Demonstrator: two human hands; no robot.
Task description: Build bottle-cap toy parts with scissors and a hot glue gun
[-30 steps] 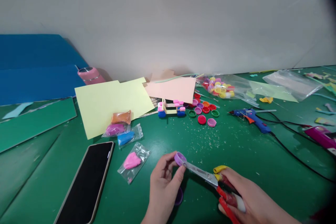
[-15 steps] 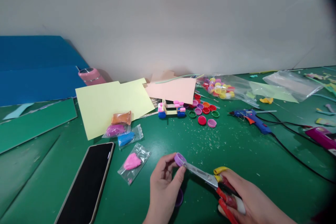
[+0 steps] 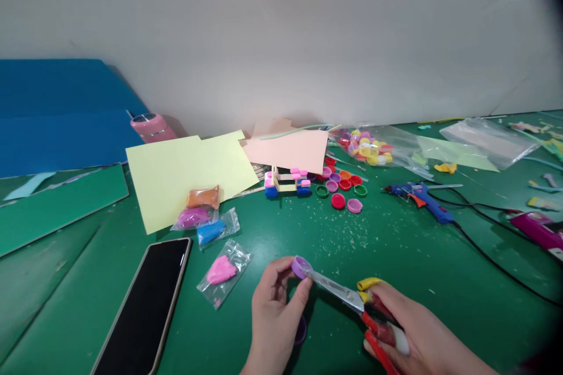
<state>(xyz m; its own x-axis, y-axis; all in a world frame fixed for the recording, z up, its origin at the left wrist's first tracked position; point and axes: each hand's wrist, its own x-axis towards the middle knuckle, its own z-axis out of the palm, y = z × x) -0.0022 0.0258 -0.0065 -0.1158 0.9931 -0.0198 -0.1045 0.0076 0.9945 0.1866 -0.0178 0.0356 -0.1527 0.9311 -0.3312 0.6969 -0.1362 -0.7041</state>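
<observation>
Between the thumb and fingers of my left hand (image 3: 278,310) is a small purple bottle cap (image 3: 301,267), its open side turned toward the blades. My right hand (image 3: 409,322) is closed around the red and yellow handles of a pair of scissors (image 3: 338,292). The blade tips meet the cap's rim; whether they cut into it I cannot tell. Another purple cap (image 3: 301,330) lies on the table, partly hidden behind my left wrist. Farther back, several coloured caps (image 3: 338,201) lie loose beside a small toy car (image 3: 288,183) of sticks and pink and blue pieces.
A phone (image 3: 143,307) and bagged pink clay (image 3: 222,270) lie to the left, near more clay bags (image 3: 203,206) and yellow paper (image 3: 185,170). A blue glue gun (image 3: 422,198) with its cord lies right. A bag of caps (image 3: 367,146) rests by the white partition (image 3: 281,41).
Almost nothing differs. The scissors and my right hand have shifted very slightly left; the cap stays pinched in my left hand.
</observation>
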